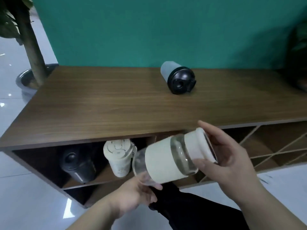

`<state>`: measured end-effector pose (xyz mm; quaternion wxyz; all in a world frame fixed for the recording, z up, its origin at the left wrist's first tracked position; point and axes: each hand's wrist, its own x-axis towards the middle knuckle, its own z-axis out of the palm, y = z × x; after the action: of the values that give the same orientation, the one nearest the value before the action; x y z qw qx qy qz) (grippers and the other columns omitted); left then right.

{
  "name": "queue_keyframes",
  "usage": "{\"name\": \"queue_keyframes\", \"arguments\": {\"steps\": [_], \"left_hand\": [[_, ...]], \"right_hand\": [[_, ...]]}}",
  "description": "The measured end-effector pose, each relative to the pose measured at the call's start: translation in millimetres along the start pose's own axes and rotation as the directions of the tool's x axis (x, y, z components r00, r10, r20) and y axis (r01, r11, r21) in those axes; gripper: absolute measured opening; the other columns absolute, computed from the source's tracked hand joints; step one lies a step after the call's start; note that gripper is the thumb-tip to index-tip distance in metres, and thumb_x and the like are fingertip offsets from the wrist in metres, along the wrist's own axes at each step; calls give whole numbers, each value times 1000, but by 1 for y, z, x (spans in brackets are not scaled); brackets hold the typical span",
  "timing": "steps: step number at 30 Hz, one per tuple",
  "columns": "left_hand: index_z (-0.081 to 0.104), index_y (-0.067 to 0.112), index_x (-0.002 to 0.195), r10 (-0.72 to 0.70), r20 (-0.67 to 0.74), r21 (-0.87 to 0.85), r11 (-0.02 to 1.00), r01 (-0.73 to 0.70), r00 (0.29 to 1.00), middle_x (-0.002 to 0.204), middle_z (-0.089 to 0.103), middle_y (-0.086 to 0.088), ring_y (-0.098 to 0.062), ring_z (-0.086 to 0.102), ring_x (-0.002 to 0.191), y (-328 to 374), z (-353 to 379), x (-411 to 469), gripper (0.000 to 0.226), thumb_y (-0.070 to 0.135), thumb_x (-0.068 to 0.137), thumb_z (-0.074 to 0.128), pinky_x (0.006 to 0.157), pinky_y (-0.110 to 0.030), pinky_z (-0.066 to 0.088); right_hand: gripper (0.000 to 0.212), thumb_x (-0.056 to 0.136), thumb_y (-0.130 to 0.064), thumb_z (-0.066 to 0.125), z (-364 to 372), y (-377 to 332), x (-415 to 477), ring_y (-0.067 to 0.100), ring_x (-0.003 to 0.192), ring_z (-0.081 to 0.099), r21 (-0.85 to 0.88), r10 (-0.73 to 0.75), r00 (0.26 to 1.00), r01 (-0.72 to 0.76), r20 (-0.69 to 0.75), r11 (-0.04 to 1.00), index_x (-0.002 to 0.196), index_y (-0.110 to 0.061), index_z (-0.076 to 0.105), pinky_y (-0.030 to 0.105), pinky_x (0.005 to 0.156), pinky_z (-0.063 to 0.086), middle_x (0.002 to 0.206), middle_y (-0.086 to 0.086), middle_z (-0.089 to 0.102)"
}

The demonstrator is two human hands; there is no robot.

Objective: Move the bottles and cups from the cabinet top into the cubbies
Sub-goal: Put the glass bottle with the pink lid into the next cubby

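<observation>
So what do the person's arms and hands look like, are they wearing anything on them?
Both hands are bare: no gloves, rings, watch or bands show on the left hand or the right hand. Both forearms are uncovered as far as the frame shows, with no sleeves in sight. The dark cloth between the arms looks like trousers, not a sleeve.

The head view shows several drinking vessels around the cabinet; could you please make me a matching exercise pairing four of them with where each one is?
Things:
1. glass cup with the pale sleeve
2. grey bottle with the black lid
3. white cup
4. black tumbler

Places:
A. left part of the upper left cubby
B. lying on the cabinet top
C. held in both hands, tilted
D. same cubby, right of the black one

Pairs: 1-C, 2-B, 3-D, 4-A
</observation>
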<state>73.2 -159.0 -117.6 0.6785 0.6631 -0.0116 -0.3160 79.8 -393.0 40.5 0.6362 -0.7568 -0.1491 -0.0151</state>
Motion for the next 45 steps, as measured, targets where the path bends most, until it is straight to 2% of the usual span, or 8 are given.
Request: {"name": "queue_keyframes", "arguments": {"steps": [6, 8, 11, 15, 18, 22, 35, 45], "left_hand": [[50, 33, 138, 11, -181, 154, 988, 17, 983, 129, 69, -6, -28, 70, 109, -29, 38, 40, 91, 13, 58, 87, 92, -48, 61], [49, 48, 127, 67, -366, 212, 977, 13, 928, 126, 71, 12, -7, 68, 117, -25, 59, 57, 83, 18, 61, 88, 102, -40, 58], [51, 47, 102, 165, -564, 264, 964, -13, 809, 101, 69, 32, 21, 61, 101, -11, 82, 79, 63, 3, 71, 83, 84, -3, 48], [51, 45, 100, 102, -696, 209, 976, 64, 711, 107, 68, 17, -12, 68, 109, -18, 90, 108, 51, 21, 71, 84, 93, -33, 57], [60, 38, 109, 124, -742, 261, 959, 114, 659, 114, 70, 5, -23, 65, 114, -25, 90, 125, 47, 31, 69, 84, 98, -45, 56], [55, 20, 139, 77, -754, 233, 960, 156, 652, 136, 55, -4, -18, 51, 127, -29, 90, 142, 70, 29, 76, 85, 104, -30, 42], [43, 31, 148, 32, -745, 213, 958, 193, 666, 151, 49, 0, -23, 59, 133, -24, 85, 161, 77, 29, 82, 84, 107, -39, 50], [36, 18, 147, -16, -741, 325, 867, 379, 671, 143, 49, -10, -38, 62, 126, -20, 83, 169, 73, 31, 88, 77, 98, -42, 50]], "right_hand": [[86, 62, -39, 86, -18, 60, 15, -8, 118, 50, -604, 148, 972, -7, 184, 797, 140, -40, 49, 2, 91, 35, 122, -31, 53], [85, 65, -34, 86, -17, 75, 27, -8, 117, 47, -582, 178, 964, -32, 195, 812, 142, -35, 49, 0, 90, 32, 124, -26, 50], [83, 66, -33, 84, -16, 97, 49, -6, 119, 48, -557, 148, 960, 11, 239, 831, 142, -32, 51, 2, 93, 33, 125, -25, 50], [82, 67, -33, 82, -14, 127, 69, -5, 122, 48, -531, 161, 937, 30, 310, 847, 143, -31, 51, 13, 103, 37, 132, -22, 51], [78, 67, -28, 82, -17, 144, 79, -2, 122, 51, -499, 141, 946, 25, 292, 866, 140, -28, 54, 14, 103, 38, 133, -16, 54], [75, 65, -23, 82, -17, 157, 88, 3, 119, 55, -485, 140, 950, 13, 279, 875, 136, -24, 57, 19, 101, 42, 130, -11, 57], [51, 65, -13, 82, -20, 175, 93, 0, 100, 59, -389, 156, 970, -73, 185, 918, 102, -42, 61, 14, 85, 44, 104, -17, 58], [56, 65, -18, 84, -15, 186, 86, 2, 101, 58, -405, 178, 978, -119, 111, 907, 111, -35, 57, 11, 81, 43, 111, -13, 61]]}}
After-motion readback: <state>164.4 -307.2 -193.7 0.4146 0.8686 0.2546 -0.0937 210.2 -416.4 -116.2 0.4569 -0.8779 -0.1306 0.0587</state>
